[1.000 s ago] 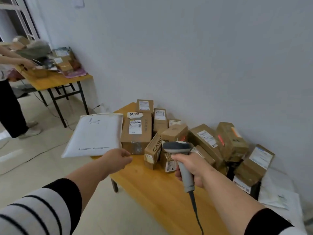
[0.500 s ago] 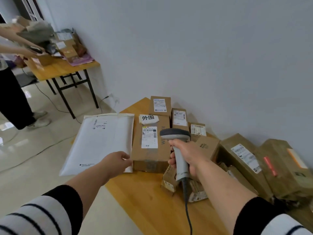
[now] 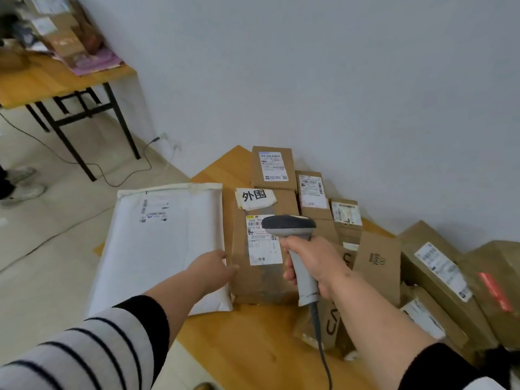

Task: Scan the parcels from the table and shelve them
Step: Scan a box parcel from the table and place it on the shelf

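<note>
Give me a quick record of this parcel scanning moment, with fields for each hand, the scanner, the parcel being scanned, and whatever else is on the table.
left hand: left hand holds the near edge of the white padded mailer
right hand: right hand grips the handle of the barcode scanner
scanner: head over the shipping label of the large cardboard box; cable hangs down
mailer: flat, beside the large box, overhanging the wooden table
other parcels: smaller labelled boxes behind and right of the large box

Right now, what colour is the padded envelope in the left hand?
White, with a small printed label; the padded envelope shows clearly in the head view, gripped by the left hand.
</note>
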{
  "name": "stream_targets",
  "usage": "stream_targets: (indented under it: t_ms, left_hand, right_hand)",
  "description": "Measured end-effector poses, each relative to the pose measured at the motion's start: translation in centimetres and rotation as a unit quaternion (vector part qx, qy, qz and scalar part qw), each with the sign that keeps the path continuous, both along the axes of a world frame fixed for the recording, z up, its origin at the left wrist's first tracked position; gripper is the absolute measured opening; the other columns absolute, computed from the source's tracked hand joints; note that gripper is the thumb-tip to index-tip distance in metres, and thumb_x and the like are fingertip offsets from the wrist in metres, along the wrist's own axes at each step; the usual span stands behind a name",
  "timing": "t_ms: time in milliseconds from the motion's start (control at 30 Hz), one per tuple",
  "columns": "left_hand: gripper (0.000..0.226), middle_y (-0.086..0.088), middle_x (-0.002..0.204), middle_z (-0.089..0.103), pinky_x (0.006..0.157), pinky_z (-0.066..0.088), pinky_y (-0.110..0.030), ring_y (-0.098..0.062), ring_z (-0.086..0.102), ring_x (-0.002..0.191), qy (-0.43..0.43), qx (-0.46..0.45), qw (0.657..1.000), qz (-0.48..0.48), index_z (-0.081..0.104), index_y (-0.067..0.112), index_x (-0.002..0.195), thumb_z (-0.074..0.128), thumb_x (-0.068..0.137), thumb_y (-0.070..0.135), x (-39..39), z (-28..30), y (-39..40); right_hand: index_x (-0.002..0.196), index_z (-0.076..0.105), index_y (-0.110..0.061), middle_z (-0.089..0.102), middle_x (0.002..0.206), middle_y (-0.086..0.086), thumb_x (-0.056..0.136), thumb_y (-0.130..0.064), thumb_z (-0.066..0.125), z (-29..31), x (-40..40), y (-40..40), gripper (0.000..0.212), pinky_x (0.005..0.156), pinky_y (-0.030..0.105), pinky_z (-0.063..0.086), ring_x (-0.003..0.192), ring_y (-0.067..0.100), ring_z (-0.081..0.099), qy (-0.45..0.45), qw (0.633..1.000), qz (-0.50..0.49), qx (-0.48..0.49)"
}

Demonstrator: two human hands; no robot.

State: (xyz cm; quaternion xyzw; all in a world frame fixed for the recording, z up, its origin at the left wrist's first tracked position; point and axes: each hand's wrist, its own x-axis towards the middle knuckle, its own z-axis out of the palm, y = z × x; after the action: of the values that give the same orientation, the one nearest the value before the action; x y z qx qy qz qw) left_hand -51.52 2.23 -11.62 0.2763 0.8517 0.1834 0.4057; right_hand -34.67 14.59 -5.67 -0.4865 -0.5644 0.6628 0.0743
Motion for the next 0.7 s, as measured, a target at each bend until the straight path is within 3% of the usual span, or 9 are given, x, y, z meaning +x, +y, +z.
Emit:
stream_targets:
  t_ms: [167,367,700]
  left_hand:
    - [0.055,-0.004,0.137,0.056,0.099,0.045,-0.031,-0.022,0.054,0.122,-0.012,-0.005,0.997,-0.071,0.042,0.019,0.146,0.058,0.096,0.038,-1.3,-0.8,1.0]
    - [0.047,0.000,0.122,0.062,0.083,0.045,-0.023,-0.013,0.054,0.096,-0.026,0.005,0.993,-0.112,0.047,0.020,0.141,0.057,0.096,0.030,-2.0,-1.4,1.5]
    - [0.050,0.002,0.117,0.061,0.082,0.047,-0.022,-0.013,0.056,0.094,-0.041,0.001,0.994,-0.101,0.043,0.021,0.144,0.056,0.097,0.028,-2.0,-1.7,1.3]
  right_hand:
    - [0.090,0.065,-0.008,0.065,0.062,0.004,0.089,-0.028,0.069,-0.4,-1.4,-0.1,0.021,0.054,0.029,0.053,0.053,0.019,0.064,-0.024,1.000,-0.011,0.013]
    - [0.090,0.066,-0.005,0.064,0.060,0.004,0.089,-0.025,0.069,-0.4,-2.0,0.0,0.021,0.053,0.028,0.054,0.051,0.019,0.063,-0.037,0.999,-0.021,0.021]
    - [0.091,0.066,-0.005,0.063,0.061,0.006,0.089,-0.023,0.069,-0.6,-2.1,0.4,0.018,0.057,0.032,0.055,0.051,0.020,0.062,-0.029,0.999,-0.031,0.009]
